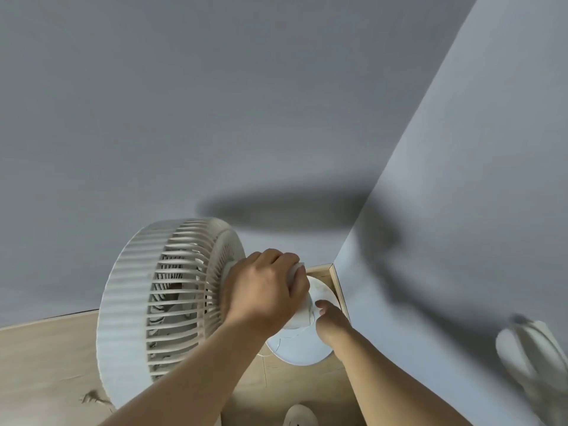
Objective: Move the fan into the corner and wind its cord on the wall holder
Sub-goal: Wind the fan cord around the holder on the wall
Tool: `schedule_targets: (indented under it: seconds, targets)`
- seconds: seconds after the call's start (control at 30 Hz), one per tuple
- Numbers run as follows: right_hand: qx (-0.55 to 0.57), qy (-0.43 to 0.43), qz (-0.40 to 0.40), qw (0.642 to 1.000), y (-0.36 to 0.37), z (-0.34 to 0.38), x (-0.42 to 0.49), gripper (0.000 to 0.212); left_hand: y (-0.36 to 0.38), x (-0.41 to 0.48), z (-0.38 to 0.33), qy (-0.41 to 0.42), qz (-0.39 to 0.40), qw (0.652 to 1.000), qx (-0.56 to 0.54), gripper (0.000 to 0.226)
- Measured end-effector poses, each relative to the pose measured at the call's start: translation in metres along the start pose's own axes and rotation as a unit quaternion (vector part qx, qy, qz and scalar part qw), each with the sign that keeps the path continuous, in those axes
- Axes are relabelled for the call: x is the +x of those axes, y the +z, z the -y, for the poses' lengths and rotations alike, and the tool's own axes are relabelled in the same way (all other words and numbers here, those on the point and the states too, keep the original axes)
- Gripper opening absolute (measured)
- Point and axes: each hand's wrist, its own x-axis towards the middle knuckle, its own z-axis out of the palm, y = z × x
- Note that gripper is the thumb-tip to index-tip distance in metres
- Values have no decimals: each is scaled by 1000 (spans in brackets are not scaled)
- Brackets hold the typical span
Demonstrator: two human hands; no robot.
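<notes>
Your left hand point(267, 290) grips the fan point(159, 302) by its rear housing. Your right hand point(332, 321) lies just right of the fan; its grip cannot be told.

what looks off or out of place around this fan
Only the cord: it trails loose in thin loops over the round base of the fan. Nothing looks damaged or spilled.

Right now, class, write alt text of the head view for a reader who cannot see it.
A person's left hand grips the back of a white fan, its round base by the corner of two grey walls; the right hand is at the stem. A blurred white object hangs on the right wall.
</notes>
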Motion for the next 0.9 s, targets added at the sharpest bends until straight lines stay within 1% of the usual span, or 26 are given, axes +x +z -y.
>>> schedule_targets:
  seconds: [0.07, 0.17, 0.23, 0.3, 0.43, 0.5, 0.6, 0.67, 0.73, 0.83, 0.9]
  targets:
    - [-40, 8, 30, 999, 9, 0, 9, 52, 1, 4, 1, -2, -6, 1000, -2, 31]
    - [-64, 19, 52, 996, 16, -2, 22, 54, 4, 8, 2, 2, -12, 1000, 1, 30]
    - [-77, 18, 55, 995, 19, -4, 24, 47, 5, 7, 1, 5, -18, 1000, 2, 30]
    - [-81, 12, 40, 996, 20, -6, 24, 39, 5, 7, 2, 7, -18, 1000, -1, 30]
    - [-46, 26, 9, 999, 10, -5, 15, 21, 5, 7, 5, 6, -17, 1000, 0, 32]
    - [-9, 40, 1, 999, 1, -4, 7, 22, 3, 4, 3, 8, -4, 1000, 0, 32]
    - [40, 68, -7, 997, -13, 1, -8, 18, 1, 4, 1, 8, 10, 1000, -11, 38]
    - [56, 80, -12, 995, -24, 8, -21, 17, -3, 4, -2, 3, 38, 999, -13, 40]
    - [55, 84, -11, 995, -34, 20, -38, 14, -6, 6, -1, -3, 68, 997, -19, 34]
    - [42, 78, -29, 996, -46, 44, -66, 26, -15, 5, -2, -9, 133, 991, -30, 34]
    - [49, 60, -48, 996, -55, 56, -83, 25, -24, 3, -2, -20, 171, 983, -58, 35]
